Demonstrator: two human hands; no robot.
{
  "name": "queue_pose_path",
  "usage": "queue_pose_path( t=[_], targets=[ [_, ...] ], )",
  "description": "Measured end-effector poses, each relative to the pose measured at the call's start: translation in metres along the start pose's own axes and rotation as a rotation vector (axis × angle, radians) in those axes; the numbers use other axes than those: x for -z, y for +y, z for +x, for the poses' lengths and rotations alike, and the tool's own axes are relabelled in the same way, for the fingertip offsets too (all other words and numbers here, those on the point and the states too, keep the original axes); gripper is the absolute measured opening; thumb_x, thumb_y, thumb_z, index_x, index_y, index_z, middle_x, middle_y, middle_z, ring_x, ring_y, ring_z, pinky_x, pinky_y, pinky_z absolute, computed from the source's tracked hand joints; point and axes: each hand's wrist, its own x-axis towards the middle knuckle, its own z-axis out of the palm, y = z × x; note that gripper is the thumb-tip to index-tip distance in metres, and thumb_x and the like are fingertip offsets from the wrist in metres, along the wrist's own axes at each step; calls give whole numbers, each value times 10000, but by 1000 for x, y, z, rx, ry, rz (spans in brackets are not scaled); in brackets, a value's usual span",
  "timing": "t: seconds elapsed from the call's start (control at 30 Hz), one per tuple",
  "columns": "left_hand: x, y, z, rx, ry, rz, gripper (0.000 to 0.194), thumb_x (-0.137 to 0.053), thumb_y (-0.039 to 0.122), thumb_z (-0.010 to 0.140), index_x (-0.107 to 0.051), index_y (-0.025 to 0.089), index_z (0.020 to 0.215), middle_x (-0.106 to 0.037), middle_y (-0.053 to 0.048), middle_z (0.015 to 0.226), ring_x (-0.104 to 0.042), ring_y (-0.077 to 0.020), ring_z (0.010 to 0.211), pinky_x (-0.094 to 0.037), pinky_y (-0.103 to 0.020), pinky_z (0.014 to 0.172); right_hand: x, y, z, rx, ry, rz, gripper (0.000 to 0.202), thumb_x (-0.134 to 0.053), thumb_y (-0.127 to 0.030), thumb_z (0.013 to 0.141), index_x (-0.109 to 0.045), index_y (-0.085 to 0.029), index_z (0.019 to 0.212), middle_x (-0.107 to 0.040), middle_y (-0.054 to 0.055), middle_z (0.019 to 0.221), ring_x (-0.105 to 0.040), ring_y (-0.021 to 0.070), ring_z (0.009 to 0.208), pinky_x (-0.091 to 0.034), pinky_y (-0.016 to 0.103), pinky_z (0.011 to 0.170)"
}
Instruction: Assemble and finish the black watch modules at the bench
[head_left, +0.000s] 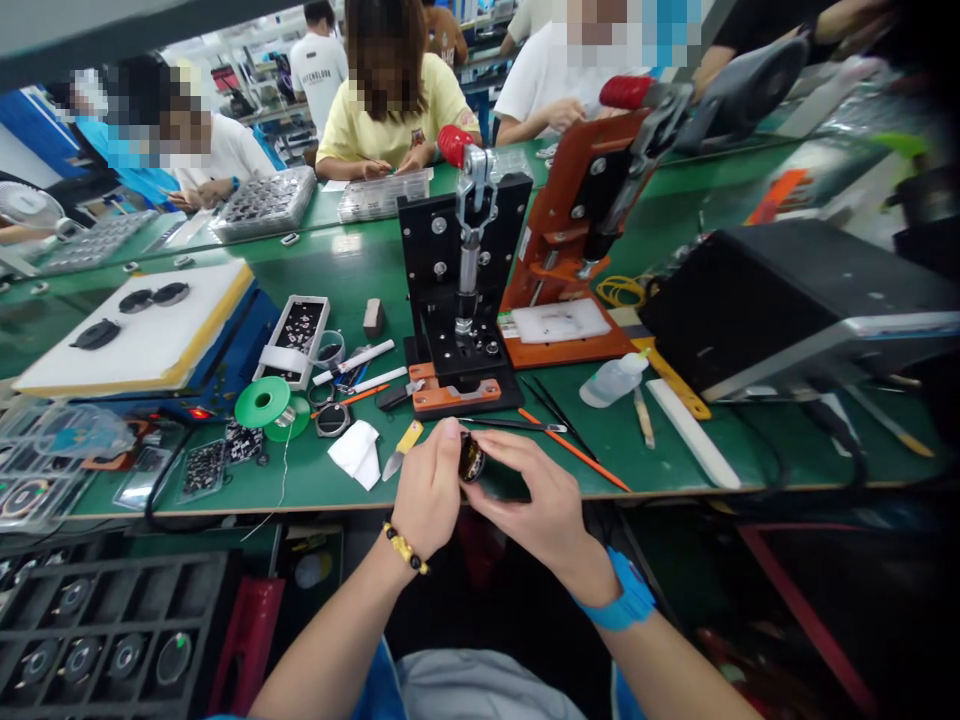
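- At the desk [660, 450] edge, our left hand [429, 490] and right hand [541, 500] clamp one small round part [471, 458], steadying it.
- Both grips closed on it, near the black press [459, 290].

At the lower middle of the frame, the left hand [429, 492], with a black-and-yellow beaded bracelet [406, 549] at its wrist, and the right hand [541, 500], with a bright blue wristband [628, 597], close around a small round black-and-gold part [471, 458] over the dark green table [660, 440]. Behind them in the centre stands a black metal press with a red-knobbed lever [463, 270], and to its right an orange press with a red handle [592, 200] over a white plate. Left of centre lie a green spool [263, 402] and a white folded cloth [357, 452], and at upper left a white foam board edged in yellow [142, 335] carries black rings.
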Motion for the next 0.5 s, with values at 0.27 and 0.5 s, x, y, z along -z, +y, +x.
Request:
queue_pose_path(
  t=[0.27, 0.5],
  targets=[
    [15, -11, 4, 90, -196, -248, 526, -403, 658, 1045, -619, 192, 933, -544, 32, 670, -528, -94, 515, -403, -205, 474, 4, 2, 1, -6, -4, 34, 442, -783, -111, 865, -640, -198, 1275, -758, 125, 1174, -747, 236, 1099, -658, 369, 948],
    [23, -10, 9, 105, -328, -436, 504, -742, 578, 892, -697, 161, 1172, -708, -71, 1013, -659, -143, 754, -569, -241, 646, 9, 1, 3, -85, -8, 47, 467, -767, -143, 882, -637, -253, 1317, -758, 101, 1202, -752, 259, 1110, -671, 418, 936]
  ],
)
